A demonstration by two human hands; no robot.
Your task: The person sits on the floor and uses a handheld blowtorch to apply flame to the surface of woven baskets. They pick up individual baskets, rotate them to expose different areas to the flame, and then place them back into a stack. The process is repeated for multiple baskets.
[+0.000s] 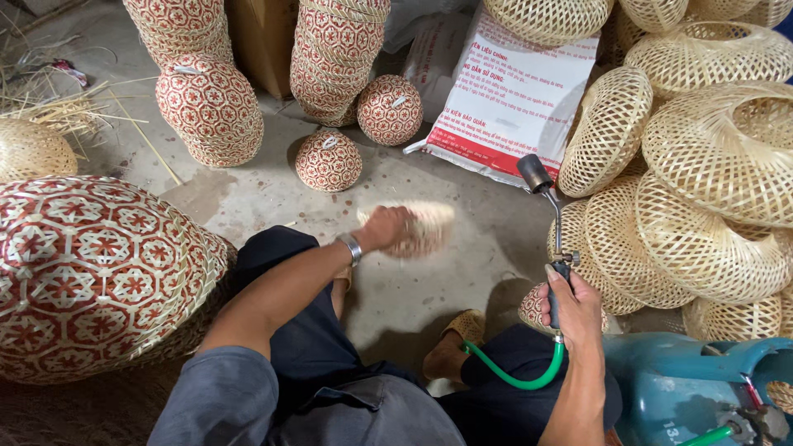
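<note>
Two hands are working here. The left hand [388,229] is gripping a small woven basket [421,227], held out over the concrete floor [462,206] in front of the knees; it is blurry, so I cannot tell how the fingers are lying. The right hand [570,310] is wrapping its fingers tight round a gas torch [549,215] with a green hose [516,376] running to a blue gas tank [694,380]. No flame is showing. Many red patterned baskets [211,107] are standing in stacks, looking finished. A big heap of plain bamboo baskets [710,157] is waiting on the right, so lots of work seems left
</note>
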